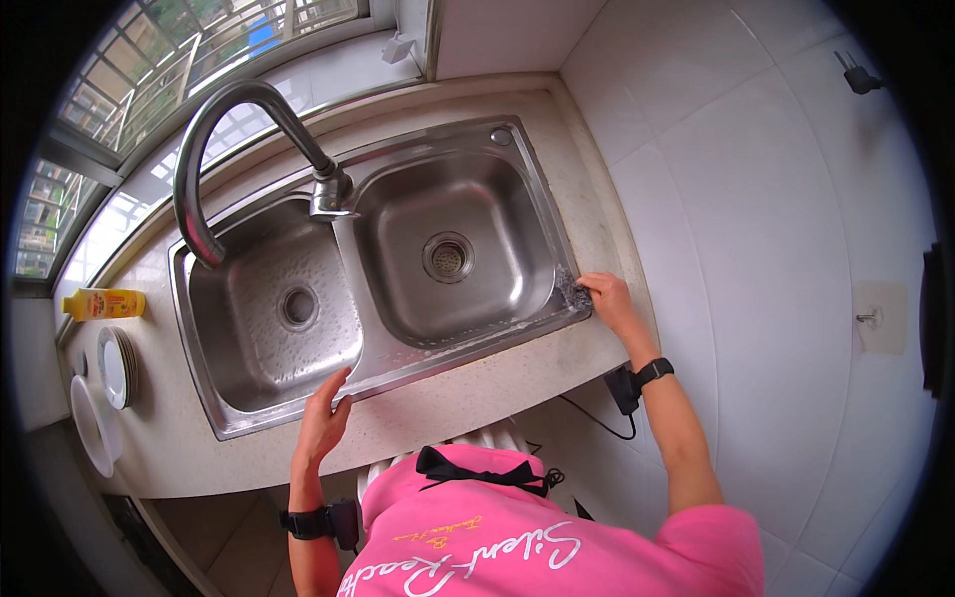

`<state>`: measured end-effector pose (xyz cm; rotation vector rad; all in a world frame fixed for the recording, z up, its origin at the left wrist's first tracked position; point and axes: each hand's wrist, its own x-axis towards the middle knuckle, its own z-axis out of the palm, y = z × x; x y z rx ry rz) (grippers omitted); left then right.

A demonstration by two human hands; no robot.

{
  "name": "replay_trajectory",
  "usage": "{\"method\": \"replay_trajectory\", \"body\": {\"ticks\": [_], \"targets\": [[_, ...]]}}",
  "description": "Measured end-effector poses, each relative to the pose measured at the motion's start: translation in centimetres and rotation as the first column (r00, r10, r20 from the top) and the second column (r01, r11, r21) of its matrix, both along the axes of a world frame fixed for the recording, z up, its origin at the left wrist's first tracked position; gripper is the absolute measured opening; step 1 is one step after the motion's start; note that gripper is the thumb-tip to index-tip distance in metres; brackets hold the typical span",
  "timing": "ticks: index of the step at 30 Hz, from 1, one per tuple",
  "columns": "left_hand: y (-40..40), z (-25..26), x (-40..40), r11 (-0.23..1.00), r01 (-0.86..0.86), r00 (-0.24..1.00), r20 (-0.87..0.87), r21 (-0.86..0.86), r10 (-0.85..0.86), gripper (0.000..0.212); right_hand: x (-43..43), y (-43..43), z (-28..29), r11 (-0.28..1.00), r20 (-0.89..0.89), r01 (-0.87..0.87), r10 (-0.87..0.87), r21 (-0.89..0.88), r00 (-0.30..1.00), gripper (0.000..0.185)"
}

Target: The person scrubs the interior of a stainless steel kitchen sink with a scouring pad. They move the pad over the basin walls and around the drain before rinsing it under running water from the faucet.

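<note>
In the head view, my right hand (608, 297) grips a grey mesh scouring pad (571, 289) and presses it on the near right corner of the stainless steel double sink (388, 371). My left hand (326, 418) is held with fingers apart at the near rim of the left bowl (276, 373), holding nothing; whether it touches the rim I cannot tell. Water drops cover the floor of the left bowl. Suds or water streak the near rim of the right bowl (455, 216), around whose drain (448, 257) the steel looks smooth.
A curved faucet (257, 93) arches over the left bowl. On the counter (448, 384), a yellow bottle (104, 304), stacked plates (118, 367) and a white basin (95, 425) stand at the left. A tiled wall (716, 186) borders the right side. A barred window (171, 60) lies behind.
</note>
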<state>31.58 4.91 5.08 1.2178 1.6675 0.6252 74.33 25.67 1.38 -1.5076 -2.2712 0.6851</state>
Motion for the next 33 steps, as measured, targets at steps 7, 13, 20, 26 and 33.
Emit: {"method": "replay_trajectory", "body": {"ticks": [7,13,20,26,33], "targets": [[0.0,0.3,0.2,0.999,0.018,1.0,0.015,-0.037,-0.018,0.041,-0.9,-3.7,-1.3,0.951,0.063,0.091,-0.115,0.295,0.991,0.018],[0.5,0.5,0.1,0.999,0.039,0.999,0.007,-0.01,-0.039,0.041,-2.9,-3.9,-0.8,0.96,-0.124,0.251,-0.237,0.122,0.964,0.016],[0.3,0.6,-0.6,0.998,0.062,0.998,-0.014,0.003,-0.062,0.041,-0.7,-2.1,-0.7,0.951,0.016,0.152,-0.162,0.271,0.987,0.019],[-0.3,0.7,-0.6,0.999,0.009,1.0,0.025,-0.048,-0.008,0.041,-1.2,-4.9,-1.1,0.961,0.057,0.087,-0.105,0.263,0.993,0.019],[0.3,0.4,-0.4,0.999,0.042,0.999,0.032,-0.007,-0.041,0.04,-5.6,-6.8,-2.1,0.986,0.03,0.111,-0.115,0.124,0.993,0.011]]}}
